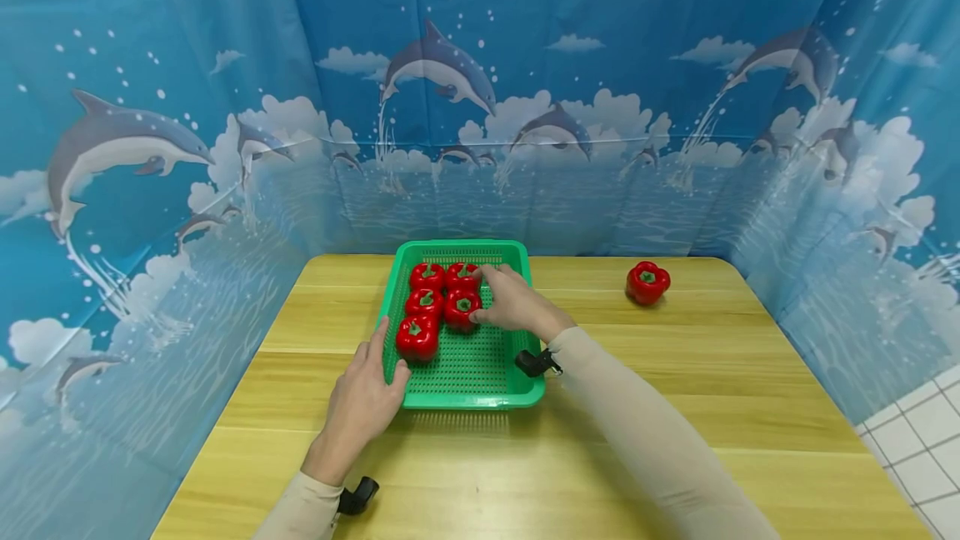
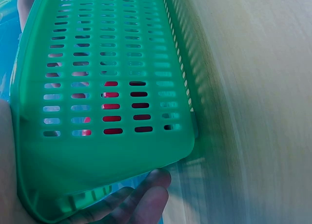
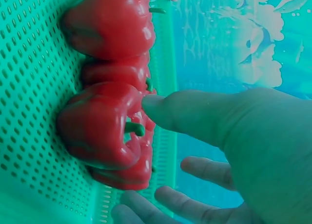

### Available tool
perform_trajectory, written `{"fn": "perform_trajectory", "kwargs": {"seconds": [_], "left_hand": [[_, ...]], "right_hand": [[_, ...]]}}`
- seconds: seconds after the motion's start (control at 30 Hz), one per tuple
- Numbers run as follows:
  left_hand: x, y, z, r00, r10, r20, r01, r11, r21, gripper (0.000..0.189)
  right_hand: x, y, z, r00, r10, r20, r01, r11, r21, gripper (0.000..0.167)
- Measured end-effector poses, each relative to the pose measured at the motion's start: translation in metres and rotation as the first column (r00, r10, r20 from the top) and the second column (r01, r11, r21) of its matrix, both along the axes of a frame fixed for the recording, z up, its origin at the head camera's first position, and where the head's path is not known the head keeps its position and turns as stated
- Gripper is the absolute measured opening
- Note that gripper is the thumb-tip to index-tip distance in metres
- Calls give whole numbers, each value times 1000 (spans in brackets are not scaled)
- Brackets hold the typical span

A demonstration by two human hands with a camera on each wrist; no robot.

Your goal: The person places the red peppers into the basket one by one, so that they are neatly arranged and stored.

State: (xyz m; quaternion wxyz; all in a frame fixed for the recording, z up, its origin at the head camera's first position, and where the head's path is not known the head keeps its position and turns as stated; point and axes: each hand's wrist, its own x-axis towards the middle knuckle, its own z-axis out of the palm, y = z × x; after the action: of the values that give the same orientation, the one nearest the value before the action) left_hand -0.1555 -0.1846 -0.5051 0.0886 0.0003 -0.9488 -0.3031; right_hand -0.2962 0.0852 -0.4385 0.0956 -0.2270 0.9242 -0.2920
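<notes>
A green slotted basket (image 1: pixel 480 373) stands on the wooden table and holds several red bell peppers. The nearest pepper (image 1: pixel 417 337) lies by the basket's left wall. My left hand (image 1: pixel 371 390) grips the basket's near-left corner, thumb over the rim; in the left wrist view its fingers (image 2: pixel 146 199) lie under the basket wall (image 2: pixel 112 151). My right hand (image 1: pixel 486 297) reaches into the basket with spread fingers. Its thumb (image 3: pixel 161 109) touches a pepper (image 3: pixel 97 126) near the stem, and nothing is clasped. One more red pepper (image 1: pixel 647 282) sits alone on the table at the far right.
A blue dolphin-print curtain (image 1: pixel 480 107) closes in the table on the left, back and right. Bare tabletop (image 1: pixel 675 407) lies to the right of and in front of the basket. White floor tiles (image 1: pixel 922 432) show past the table's right edge.
</notes>
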Motion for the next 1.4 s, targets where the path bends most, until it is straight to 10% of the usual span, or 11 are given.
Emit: {"fn": "perform_trajectory", "kwargs": {"seconds": [1.4], "left_hand": [[-1,0,-3,1000,6,-17,-6,1000,-2,82]], "right_hand": [[-6,93,-9,956,-148,-251,95,972,-214,49]]}}
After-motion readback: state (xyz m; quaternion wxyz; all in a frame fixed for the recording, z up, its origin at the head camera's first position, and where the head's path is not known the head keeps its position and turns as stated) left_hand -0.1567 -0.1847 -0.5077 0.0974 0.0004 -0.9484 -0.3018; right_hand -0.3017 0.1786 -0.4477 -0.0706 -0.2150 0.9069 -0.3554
